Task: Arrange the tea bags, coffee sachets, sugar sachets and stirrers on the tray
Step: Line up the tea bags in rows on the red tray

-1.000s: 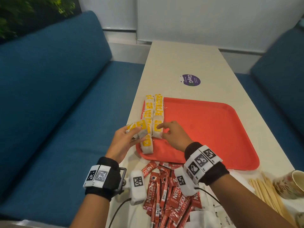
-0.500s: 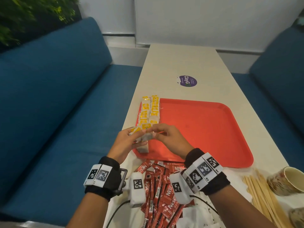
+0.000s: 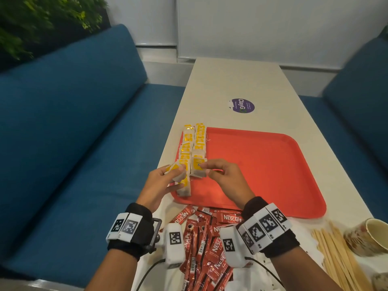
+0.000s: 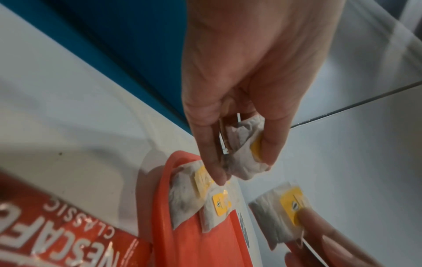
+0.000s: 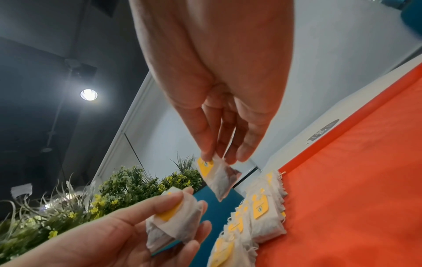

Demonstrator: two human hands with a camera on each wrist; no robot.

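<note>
A red tray [image 3: 262, 164] lies on the pale table. Two rows of yellow-tagged tea bags [image 3: 194, 141] run along its left edge. My left hand [image 3: 178, 175] grips a small bundle of tea bags [image 4: 244, 150] just above the tray's near-left corner. My right hand [image 3: 204, 168] pinches a single tea bag [image 5: 223, 180] by its top, close beside the bundle and over the near end of the rows [image 5: 262, 216]. Red coffee sachets [image 3: 205, 238] lie heaped in front of the tray, under my wrists. Wooden stirrers [image 3: 336, 255] lie at the near right.
A patterned cup [image 3: 367, 236] stands right of the stirrers. White packets [image 3: 247, 278] lie at the near edge, partly hidden by my right arm. A purple sticker [image 3: 241, 106] is on the table beyond the tray. Blue benches [image 3: 73, 133] flank the table.
My right hand left the near end of the row, met the left hand's bundle, and now holds one tea bag just apart from it. The left hand stayed in place.
</note>
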